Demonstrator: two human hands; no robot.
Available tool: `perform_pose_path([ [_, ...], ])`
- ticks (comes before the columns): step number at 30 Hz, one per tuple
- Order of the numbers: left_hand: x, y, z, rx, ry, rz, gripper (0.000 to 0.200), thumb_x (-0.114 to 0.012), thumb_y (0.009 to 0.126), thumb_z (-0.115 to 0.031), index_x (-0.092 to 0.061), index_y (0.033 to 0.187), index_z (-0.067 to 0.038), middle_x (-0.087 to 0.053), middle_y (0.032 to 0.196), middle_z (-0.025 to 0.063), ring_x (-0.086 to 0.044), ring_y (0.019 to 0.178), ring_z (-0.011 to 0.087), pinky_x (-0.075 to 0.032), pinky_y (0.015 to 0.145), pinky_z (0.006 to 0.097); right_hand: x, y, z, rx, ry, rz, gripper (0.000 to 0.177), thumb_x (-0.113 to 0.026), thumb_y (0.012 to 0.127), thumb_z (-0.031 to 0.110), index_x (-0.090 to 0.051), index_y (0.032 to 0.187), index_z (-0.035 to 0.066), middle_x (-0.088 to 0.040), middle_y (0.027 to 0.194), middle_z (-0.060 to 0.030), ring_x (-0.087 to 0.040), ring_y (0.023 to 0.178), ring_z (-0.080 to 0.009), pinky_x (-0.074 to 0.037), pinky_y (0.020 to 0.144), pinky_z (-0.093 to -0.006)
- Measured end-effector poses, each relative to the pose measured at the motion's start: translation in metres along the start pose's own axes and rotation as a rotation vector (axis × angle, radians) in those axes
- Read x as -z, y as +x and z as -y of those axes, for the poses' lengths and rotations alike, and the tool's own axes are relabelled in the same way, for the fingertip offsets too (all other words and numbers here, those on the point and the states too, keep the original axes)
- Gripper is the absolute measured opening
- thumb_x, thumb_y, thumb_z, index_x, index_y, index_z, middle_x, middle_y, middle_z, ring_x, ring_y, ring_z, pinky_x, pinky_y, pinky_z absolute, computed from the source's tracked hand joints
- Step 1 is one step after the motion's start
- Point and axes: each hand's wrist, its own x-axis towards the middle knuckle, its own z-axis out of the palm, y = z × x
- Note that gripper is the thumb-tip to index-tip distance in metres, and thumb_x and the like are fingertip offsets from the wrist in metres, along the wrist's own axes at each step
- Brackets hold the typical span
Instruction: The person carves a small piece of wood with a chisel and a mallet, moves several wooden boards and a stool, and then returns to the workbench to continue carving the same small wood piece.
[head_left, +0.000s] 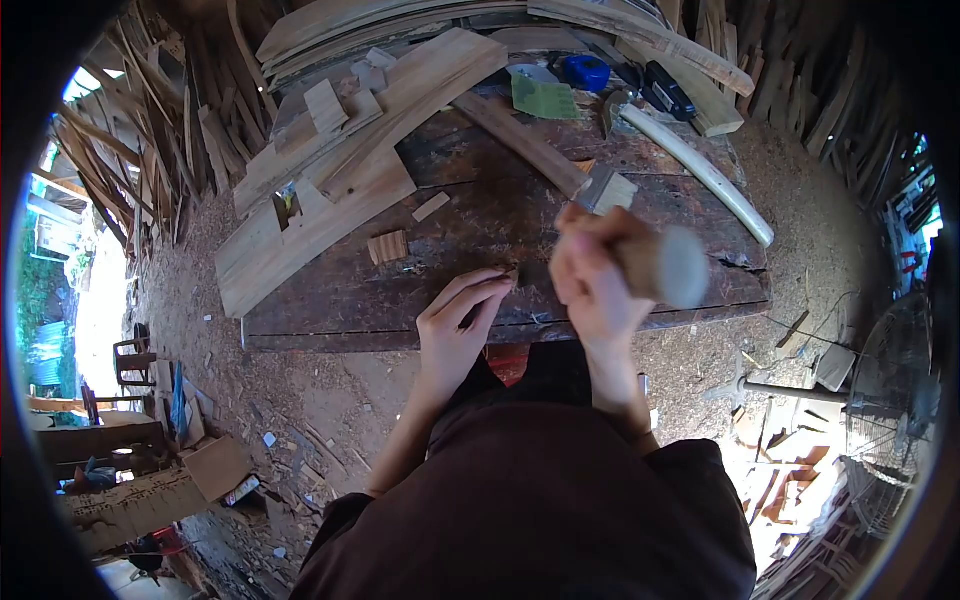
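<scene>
My right hand (pixel 600 270) is closed around a thick wooden handle (pixel 678 267); its round end points up toward me and is blurred. Whatever tool it belongs to is hidden behind the fist. My left hand (pixel 462 315) rests at the near edge of the dark wooden workbench (pixel 480 225), thumb and fingers pinched on a small piece of wood (pixel 513 277), mostly covered by the fingertips. Just beyond my right hand lies a long wooden bar (pixel 525 145), with a flat metal blade (pixel 607 188) by its near end. A small striped wood block (pixel 388 247) lies left of my left hand.
Long cut boards (pixel 320 225) cover the bench's left side. Toward the back are a blue tape measure (pixel 585 73), a green sheet (pixel 544 97) and a black object (pixel 668 92). A hammer with a pale handle (pixel 700 170) lies right. A fan (pixel 890 400) stands on the floor.
</scene>
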Motion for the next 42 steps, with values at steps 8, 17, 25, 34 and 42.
perform_pose_path([
  [8, 0.000, 0.003, 0.003, 0.122, -0.104, 0.038, 0.011, -0.066, 0.083, 0.005, -0.072, 0.091, 0.001, -0.070, 0.100, 0.0114, -0.067, 0.092, 0.0187, -0.052, 0.081, 0.0274, 0.006, 0.002, 0.013, -0.043, 0.152, -0.072, 0.023, -0.054, 0.087, 0.008, -0.042, 0.067, 0.009, -0.038, 0.047, 0.0009, -0.035, 0.038, -0.0084, -0.040, 0.084, -0.0312],
  [17, 0.000, 0.003, 0.005, 0.165, -0.137, 0.039, 0.011, -0.065, 0.083, 0.006, -0.071, 0.091, 0.003, -0.069, 0.102, 0.0118, -0.066, 0.092, 0.0168, -0.051, 0.079, 0.0254, 0.006, 0.005, 0.016, -0.050, 0.187, -0.098, 0.025, -0.054, 0.085, 0.009, -0.038, 0.065, 0.011, -0.035, 0.047, 0.0005, -0.032, 0.039, -0.0087, -0.039, 0.085, -0.0307],
  [25, -0.002, 0.004, 0.003, 0.103, -0.085, -0.005, 0.012, -0.067, 0.081, 0.004, -0.071, 0.091, -0.001, -0.068, 0.096, 0.0101, -0.068, 0.086, 0.0199, -0.053, 0.075, 0.0279, 0.011, 0.012, 0.017, -0.103, 0.217, -0.131, 0.024, -0.054, 0.084, 0.007, -0.040, 0.066, 0.011, -0.034, 0.047, 0.0017, -0.031, 0.038, -0.0081, -0.043, 0.078, -0.0288],
  [34, -0.002, 0.001, 0.006, 0.113, -0.087, -0.007, 0.010, -0.068, 0.082, 0.004, -0.072, 0.091, 0.001, -0.067, 0.096, 0.0089, -0.065, 0.087, 0.0161, -0.052, 0.075, 0.0252, 0.011, 0.010, 0.015, -0.086, 0.187, -0.109, 0.019, -0.052, 0.085, 0.012, -0.043, 0.069, 0.011, -0.035, 0.048, 0.0020, -0.034, 0.039, -0.0096, -0.038, 0.085, -0.0344],
  [42, 0.000, 0.005, 0.000, 0.123, -0.089, -0.006, 0.011, -0.068, 0.082, 0.004, -0.072, 0.090, 0.000, -0.069, 0.096, 0.0100, -0.067, 0.088, 0.0181, -0.052, 0.078, 0.0268, 0.029, 0.012, 0.006, -0.044, 0.393, -0.086, 0.016, -0.058, 0.085, 0.002, -0.047, 0.072, 0.005, -0.041, 0.053, -0.0009, -0.037, 0.039, -0.0090, -0.039, 0.046, -0.0242],
])
